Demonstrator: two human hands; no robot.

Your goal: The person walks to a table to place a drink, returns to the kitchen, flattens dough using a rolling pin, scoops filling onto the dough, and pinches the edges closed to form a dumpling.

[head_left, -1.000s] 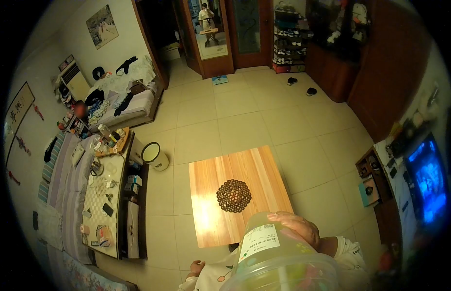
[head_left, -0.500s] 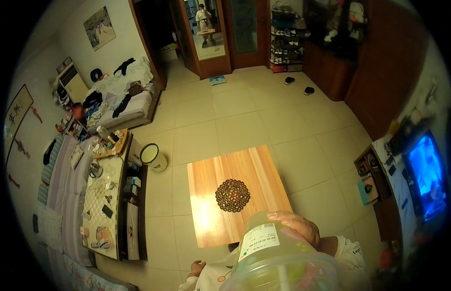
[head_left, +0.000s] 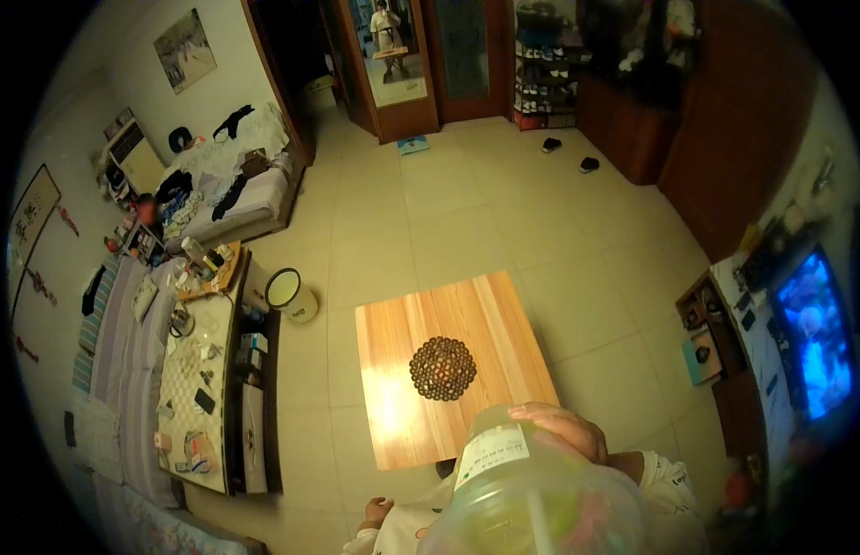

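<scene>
A large clear plastic drink cup (head_left: 504,499) fills the bottom of the view, very close to the camera and tilted. It has a white printed label (head_left: 493,455), a pale straw (head_left: 541,518) and something green inside. My right hand (head_left: 569,430) is wrapped around the cup's far side, with its thumb hidden behind. Low beside my body is my left hand (head_left: 379,508), its fingers curled in and nothing visible in them. Beyond the cup, a dark round openwork dish (head_left: 443,368) rests on the wooden table (head_left: 393,324).
A long coffee table (head_left: 185,398) with a phone, kettle and small items stands on the left, before a striped sofa (head_left: 120,342). A waste bin (head_left: 296,301) is near its far end. On the right stands a lit television (head_left: 818,338). Slippers (head_left: 589,165) lie on the tiled floor.
The cup has tipped a little more, so its label looks shorter and its lid sits differently. My right hand keeps its hold. The room has shifted slightly upward in view, and the television picture differs.
</scene>
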